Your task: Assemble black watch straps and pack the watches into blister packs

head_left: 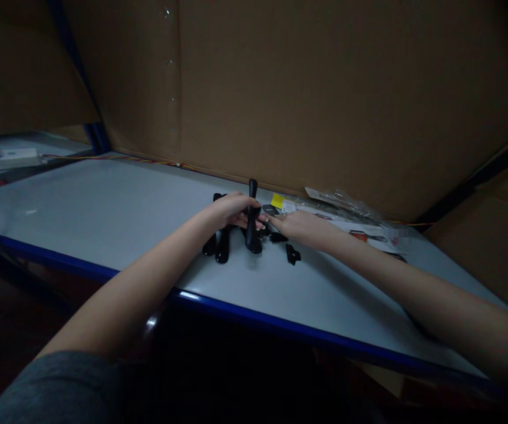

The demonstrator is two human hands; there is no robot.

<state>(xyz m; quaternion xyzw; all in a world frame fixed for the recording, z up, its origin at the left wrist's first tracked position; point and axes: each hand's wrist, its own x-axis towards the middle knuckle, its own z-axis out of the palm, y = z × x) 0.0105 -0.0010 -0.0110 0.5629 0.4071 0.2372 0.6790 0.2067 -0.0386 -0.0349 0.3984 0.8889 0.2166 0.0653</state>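
Grey-white shelf top (104,200) edged in blue carries, near its middle, an upright black plastic part (253,215), clasped by the left hand (231,211) with curled fingers, while the right hand (300,228) comes in from the right, fingers extended and pressed together; whether they touch the part, I can't tell. More black plastic pieces (223,244) lie around its foot, a small black piece (293,254) sits nearer right, and a clear plastic bag (337,206) with printed sheets (360,232) lies farther right against a cardboard wall (325,88).
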